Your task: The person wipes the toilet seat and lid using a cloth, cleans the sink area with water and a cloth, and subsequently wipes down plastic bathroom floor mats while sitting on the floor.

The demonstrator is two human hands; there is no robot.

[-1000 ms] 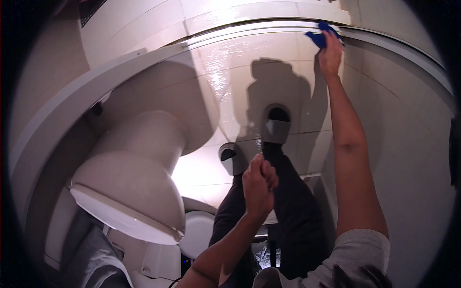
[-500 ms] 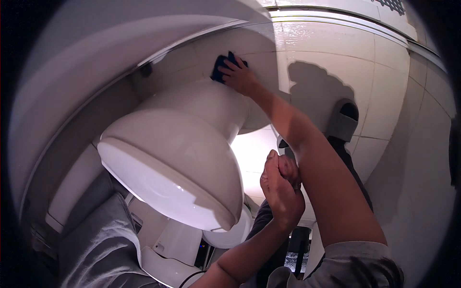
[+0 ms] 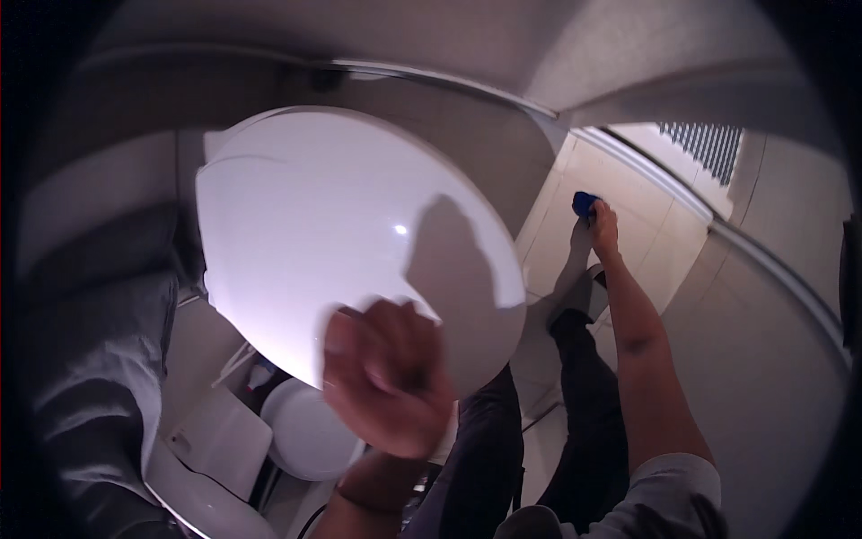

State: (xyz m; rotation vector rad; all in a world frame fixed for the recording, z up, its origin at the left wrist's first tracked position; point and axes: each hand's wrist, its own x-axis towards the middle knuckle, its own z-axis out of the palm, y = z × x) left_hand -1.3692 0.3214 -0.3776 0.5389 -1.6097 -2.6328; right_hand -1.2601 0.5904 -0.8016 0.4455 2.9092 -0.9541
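Note:
My right hand (image 3: 604, 229) reaches down to the tiled floor, its fingers closed on a dark blue cloth (image 3: 584, 204). The cloth is bunched up and lies against or just over the tiles; which of these I cannot tell. My left hand (image 3: 388, 377) is curled into a fist, slightly smeared by motion, with nothing visible in it. It is held up over the near edge of the white toilet lid (image 3: 332, 216). The lid is down and hides the bowl and most of the base. A shadow falls across its right side.
A metal-edged threshold (image 3: 646, 175) crosses the floor beyond the cloth, with a slatted grate (image 3: 705, 148) behind it. Grey fabric (image 3: 85, 386) hangs at the left. Below the toilet are a round white basin (image 3: 310, 436) and a white panel (image 3: 220, 436). My legs stand at the lower middle.
My right hand has carried the cloth from beside the toilet base to the floor farther right. My left fist has moved left, over the lid. The view has shifted to show the lid from above.

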